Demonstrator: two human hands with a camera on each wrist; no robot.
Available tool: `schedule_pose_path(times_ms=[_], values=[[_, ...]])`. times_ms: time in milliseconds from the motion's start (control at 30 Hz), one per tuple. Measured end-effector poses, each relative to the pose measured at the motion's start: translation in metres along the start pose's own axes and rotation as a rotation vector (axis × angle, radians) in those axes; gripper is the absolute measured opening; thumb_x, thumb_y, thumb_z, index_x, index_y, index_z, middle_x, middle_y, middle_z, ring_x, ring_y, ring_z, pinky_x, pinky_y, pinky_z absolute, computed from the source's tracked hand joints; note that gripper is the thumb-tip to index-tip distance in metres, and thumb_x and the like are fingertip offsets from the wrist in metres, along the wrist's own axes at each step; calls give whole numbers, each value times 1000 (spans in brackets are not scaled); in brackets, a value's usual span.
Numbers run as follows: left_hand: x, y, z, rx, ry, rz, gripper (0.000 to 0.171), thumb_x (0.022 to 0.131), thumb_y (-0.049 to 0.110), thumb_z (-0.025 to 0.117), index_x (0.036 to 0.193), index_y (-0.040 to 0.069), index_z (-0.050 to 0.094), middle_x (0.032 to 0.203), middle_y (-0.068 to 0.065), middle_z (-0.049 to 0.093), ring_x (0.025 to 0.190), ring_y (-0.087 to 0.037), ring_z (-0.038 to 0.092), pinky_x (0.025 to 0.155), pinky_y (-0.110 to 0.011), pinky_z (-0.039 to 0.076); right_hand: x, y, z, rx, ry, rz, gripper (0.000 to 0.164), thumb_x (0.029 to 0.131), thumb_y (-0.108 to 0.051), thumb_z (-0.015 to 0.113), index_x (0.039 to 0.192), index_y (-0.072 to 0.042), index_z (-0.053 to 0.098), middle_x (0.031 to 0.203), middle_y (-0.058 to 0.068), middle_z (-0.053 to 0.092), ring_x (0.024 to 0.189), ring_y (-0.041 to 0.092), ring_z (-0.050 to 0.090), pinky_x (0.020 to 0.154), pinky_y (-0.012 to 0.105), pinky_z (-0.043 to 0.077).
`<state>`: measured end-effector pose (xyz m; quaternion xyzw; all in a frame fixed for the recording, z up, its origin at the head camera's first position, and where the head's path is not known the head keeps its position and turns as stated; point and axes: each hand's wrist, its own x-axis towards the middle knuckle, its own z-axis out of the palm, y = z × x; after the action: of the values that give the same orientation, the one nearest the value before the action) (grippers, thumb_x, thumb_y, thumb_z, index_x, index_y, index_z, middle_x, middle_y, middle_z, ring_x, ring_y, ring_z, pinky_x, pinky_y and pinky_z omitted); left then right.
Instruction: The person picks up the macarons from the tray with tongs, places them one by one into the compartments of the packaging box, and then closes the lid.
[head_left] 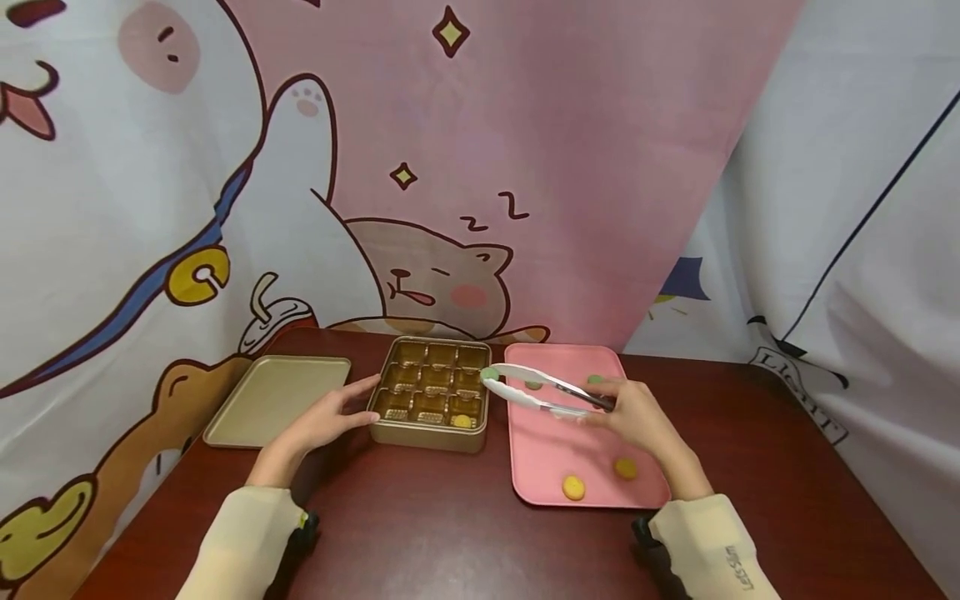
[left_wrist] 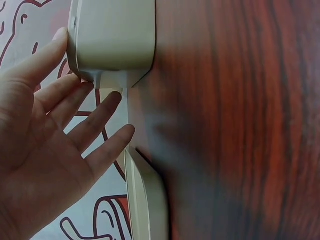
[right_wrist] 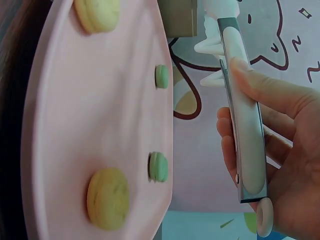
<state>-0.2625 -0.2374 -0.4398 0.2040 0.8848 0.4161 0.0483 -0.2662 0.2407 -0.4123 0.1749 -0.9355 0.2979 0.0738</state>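
My right hand (head_left: 637, 417) grips a pair of tongs (right_wrist: 245, 115) with white tips. A green macaron (head_left: 490, 374) sits pinched between those tips, over the right rim of a gold box (head_left: 427, 434). The box has an insert divided into several compartments, and a yellow macaron (head_left: 461, 422) lies in the front right one. At the box's left side is my left hand (head_left: 333, 417), its thumb and index fingertips at the rim and the other fingers loosely spread, as the left wrist view shows. Under the tongs, a pink tray (head_left: 543, 467) bears two yellow macarons (right_wrist: 107, 199) and two green macarons (right_wrist: 158, 167).
A flat gold lid (head_left: 277, 400) lies left of the box on the dark red wooden table (head_left: 420, 533). Behind the table hangs a cartoon-printed curtain (head_left: 600, 167), which also runs along both sides.
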Motion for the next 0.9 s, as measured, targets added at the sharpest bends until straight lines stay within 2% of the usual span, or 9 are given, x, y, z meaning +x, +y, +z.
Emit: schedule_pose_path(times_ms=[133, 267, 533, 767, 900], values=[[1, 1, 0, -2, -2, -4, 68, 97, 19, 65, 153, -3, 34, 157, -25, 37, 140, -46, 41, 112, -62, 34, 3, -4, 2, 13, -5, -6, 44, 76, -16, 86, 117, -4, 74, 110, 17, 73, 82, 20, 61, 67, 25, 48], [2, 0, 1, -16, -12, -6, 68, 97, 19, 65, 153, -3, 33, 157, -25, 37, 141, -46, 41, 112, -61, 34, 6, -7, 5, 33, -20, -11, 41, 77, -14, 86, 115, -6, 75, 92, 8, 71, 75, 17, 53, 63, 24, 43], [0, 0, 1, -6, -2, -16, 68, 97, 19, 65, 153, -2, 34, 157, -25, 37, 142, -46, 39, 112, -62, 33, 9, -12, 12, 20, -33, 25, 44, 77, -17, 86, 117, -6, 74, 94, 7, 70, 77, 17, 54, 67, 28, 44], [0, -1, 2, -9, 2, -9, 67, 97, 16, 65, 153, -3, 34, 157, -25, 37, 142, -46, 39, 113, -62, 33, 12, -16, 14, 30, -41, 11, 44, 76, -15, 87, 116, -4, 74, 89, 8, 69, 75, 16, 53, 65, 26, 44], [0, -2, 2, -12, 2, -7, 67, 97, 17, 64, 153, -3, 34, 157, -25, 36, 142, -46, 38, 113, -62, 32, 12, -17, 15, 29, -58, 19, 50, 74, -21, 88, 119, -6, 73, 89, 6, 67, 77, 17, 52, 67, 28, 43]])
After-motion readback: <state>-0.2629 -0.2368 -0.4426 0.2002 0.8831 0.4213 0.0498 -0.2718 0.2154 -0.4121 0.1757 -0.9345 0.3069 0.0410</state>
